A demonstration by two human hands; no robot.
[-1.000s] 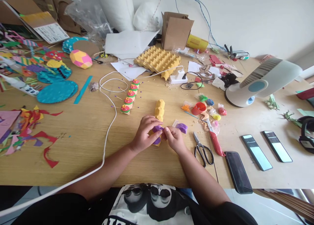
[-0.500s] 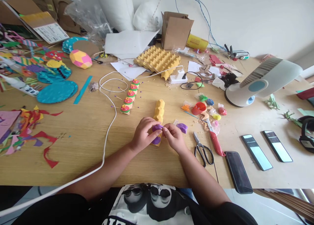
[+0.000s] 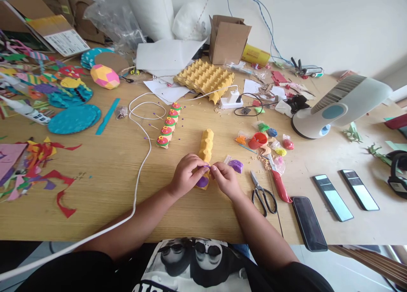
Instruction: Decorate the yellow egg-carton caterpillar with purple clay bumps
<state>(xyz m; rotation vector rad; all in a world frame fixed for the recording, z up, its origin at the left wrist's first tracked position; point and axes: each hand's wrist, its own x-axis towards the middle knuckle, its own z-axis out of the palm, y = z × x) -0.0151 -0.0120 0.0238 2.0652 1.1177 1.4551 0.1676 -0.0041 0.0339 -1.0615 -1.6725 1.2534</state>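
Note:
Between my left hand (image 3: 188,176) and my right hand (image 3: 225,179) is a small piece of purple modelling clay (image 3: 206,166), pinched by the fingertips of both. Beneath them lies a yellow egg-carton strip (image 3: 207,145), pointing away from me. One bump at its near end wears a purple clay cap (image 3: 202,182); the bumps at the far end are bare yellow. My fingers hide the middle of the strip. A larger lump of purple clay (image 3: 236,166) rests on its wrapper just right of my right hand.
A painted carton strip (image 3: 170,121) with pins beside it lies ahead left. Scissors (image 3: 261,192), a red-handled knife (image 3: 280,186), a red cup (image 3: 257,140) and bagged clays are on the right, beyond them several phones and a fan (image 3: 337,105). A white cable (image 3: 140,169) crosses the left side.
The purple clay between my fingers now looks flatter and shows less. Both hands have shifted only slightly; everything else stays in place.

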